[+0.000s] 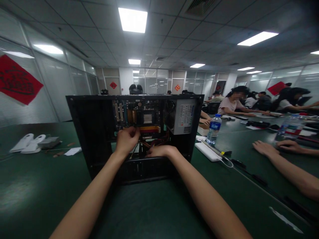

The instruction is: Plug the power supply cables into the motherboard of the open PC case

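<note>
An open black computer case (136, 97) stands on the green table, its inside facing me. My left hand (127, 137) is at the lower part of the motherboard (154, 108), beside the orange and yellow slots (151, 129). Its fingers are pinched together, and what they hold, if anything, is too small to make out. Lower down, my right hand (159, 151) reaches in among dark and coloured cables (159, 141); its fingertips are hidden by the hand and the cables. The silver power supply (184, 118) with its fan sits at the upper right of the case.
Right of the case are a water bottle (214, 129), a white power strip (208, 151), a small box (203, 129) and cables along the table. Another person's hands (265, 148) rest further right. White objects (32, 144) and a grey block (49, 142) lie at the left.
</note>
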A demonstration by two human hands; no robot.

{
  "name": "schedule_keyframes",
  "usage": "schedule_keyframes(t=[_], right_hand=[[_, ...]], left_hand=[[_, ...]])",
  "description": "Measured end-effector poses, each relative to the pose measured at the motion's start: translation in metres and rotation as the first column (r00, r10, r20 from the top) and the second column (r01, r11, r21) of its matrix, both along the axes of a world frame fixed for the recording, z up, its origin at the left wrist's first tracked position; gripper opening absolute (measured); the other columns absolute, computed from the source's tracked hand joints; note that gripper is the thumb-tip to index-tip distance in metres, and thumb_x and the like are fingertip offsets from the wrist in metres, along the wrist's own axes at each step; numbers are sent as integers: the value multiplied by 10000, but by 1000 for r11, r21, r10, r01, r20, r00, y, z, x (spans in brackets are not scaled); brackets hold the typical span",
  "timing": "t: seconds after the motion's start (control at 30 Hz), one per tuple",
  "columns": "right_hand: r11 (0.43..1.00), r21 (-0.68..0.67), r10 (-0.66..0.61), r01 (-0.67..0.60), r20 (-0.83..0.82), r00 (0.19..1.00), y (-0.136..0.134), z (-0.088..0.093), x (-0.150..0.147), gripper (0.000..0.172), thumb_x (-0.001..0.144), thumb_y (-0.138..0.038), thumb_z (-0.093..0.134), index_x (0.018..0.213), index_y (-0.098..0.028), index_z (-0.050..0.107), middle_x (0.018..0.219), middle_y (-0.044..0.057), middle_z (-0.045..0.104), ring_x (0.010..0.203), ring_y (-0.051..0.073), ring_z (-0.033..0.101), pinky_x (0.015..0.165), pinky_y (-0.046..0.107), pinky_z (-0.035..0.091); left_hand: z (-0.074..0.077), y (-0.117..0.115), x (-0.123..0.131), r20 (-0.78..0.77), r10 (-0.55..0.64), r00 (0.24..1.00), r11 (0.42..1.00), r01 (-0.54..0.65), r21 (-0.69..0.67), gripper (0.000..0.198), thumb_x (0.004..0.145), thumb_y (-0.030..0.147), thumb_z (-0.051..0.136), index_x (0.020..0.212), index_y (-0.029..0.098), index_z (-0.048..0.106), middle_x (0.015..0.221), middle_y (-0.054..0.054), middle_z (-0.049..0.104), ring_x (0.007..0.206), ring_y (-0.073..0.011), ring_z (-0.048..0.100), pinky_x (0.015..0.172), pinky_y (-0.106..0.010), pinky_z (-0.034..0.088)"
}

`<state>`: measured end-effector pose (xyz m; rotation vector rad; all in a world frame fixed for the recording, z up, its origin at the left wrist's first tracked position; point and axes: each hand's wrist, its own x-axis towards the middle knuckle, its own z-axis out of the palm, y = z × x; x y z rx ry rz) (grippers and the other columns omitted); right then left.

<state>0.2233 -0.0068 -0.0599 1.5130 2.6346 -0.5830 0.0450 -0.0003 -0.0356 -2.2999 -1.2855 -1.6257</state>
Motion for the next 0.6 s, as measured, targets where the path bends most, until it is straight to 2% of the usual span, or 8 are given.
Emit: schedule_keyframes(t=[0.13,0.3,0.37,0.43,0.5,0.6], right_hand=[[998,8,-59,59,67,996,2,-1,0,342,943,-394,547,1027,-150,773,1002,122,767,832,231,710,639,266,475],[965,242,-125,105,66,990,-8,6,-2,366,972,-359,505,1106,-117,746,1060,173,749,958,266,714,763,287,500],[951,271,-182,146,112,977,-9,7,-1,396,968,-370,504,1167,-109,726,1117,196,731,1011,288,706,805,309,506],[967,214,-173,135,166,971,-8,7,1,404,957,-360,521,1239,-134,699,1200,184,707,1078,290,685,851,318,503],[995,74,-83,71,170,982,-4,5,4,393,942,-337,544,1274,-181,686,1253,135,694,1122,261,665,884,294,490],[998,-52,-17,23,117,993,-1,3,8,372,943,-380,538,1197,-184,727,1164,102,733,1019,231,689,785,255,485]], left_hand=[[-2,2,1,-62,-11,998,999,10,-32,370,891,355,511,576,169,566,555,5,569,525,-114,491,551,-250,276],[-2,3,0,-114,-12,993,999,6,-51,356,894,367,508,626,161,621,595,-21,629,568,-138,548,567,-254,284],[-2,3,-1,-116,-9,993,999,2,-54,364,896,376,510,627,159,622,585,-22,624,563,-140,550,565,-256,279],[-2,3,-2,-109,-11,994,998,5,-56,370,896,379,511,618,158,617,576,-20,614,554,-138,547,562,-257,274],[-2,3,-3,-110,-17,994,998,10,-60,372,892,378,513,607,159,609,574,-19,608,556,-138,550,564,-258,272],[-2,2,-2,-105,-34,994,996,26,-81,379,886,389,517,596,160,599,554,-7,577,545,-134,535,561,-262,263]])
